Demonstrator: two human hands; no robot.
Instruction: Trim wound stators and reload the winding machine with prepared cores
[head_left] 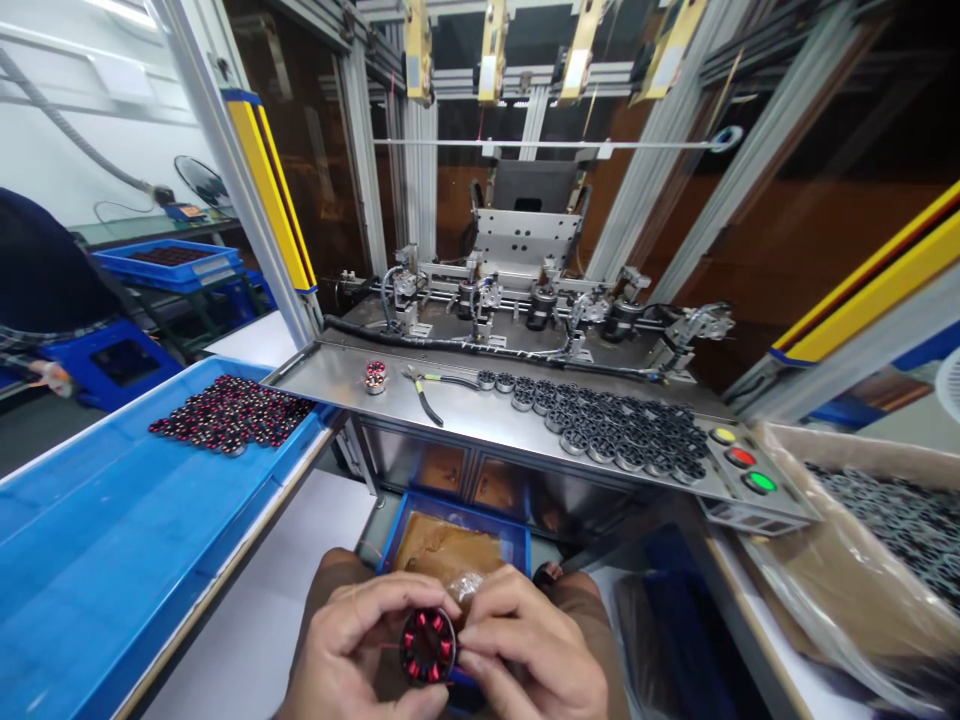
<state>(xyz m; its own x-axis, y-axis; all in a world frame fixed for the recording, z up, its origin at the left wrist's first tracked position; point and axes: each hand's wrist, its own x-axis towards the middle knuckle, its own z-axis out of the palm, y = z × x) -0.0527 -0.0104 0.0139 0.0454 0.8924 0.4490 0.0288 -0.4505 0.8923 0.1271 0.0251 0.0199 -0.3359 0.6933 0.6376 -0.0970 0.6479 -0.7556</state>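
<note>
Low over the lap, both hands (442, 650) pinch a wound stator (428, 646).

Factory assembly station. Centre of the frame: a machine cell of aluminium profile (420, 180), flanked by yellow light-curtain posts (274, 190), with small motors and fixtures (540, 300) behind a steel bench (465, 415). On the bench, rows of black ring parts (615, 430), pliers (424, 392), and yellow, red and green push buttons (741, 458) at right. Left: a blue tray (90, 540) with a heap of wound coils (229, 412). Bottom centre: one red-wound stator (427, 645). Far right: a plastic-lined carton (810, 540) of more black parts.
</note>
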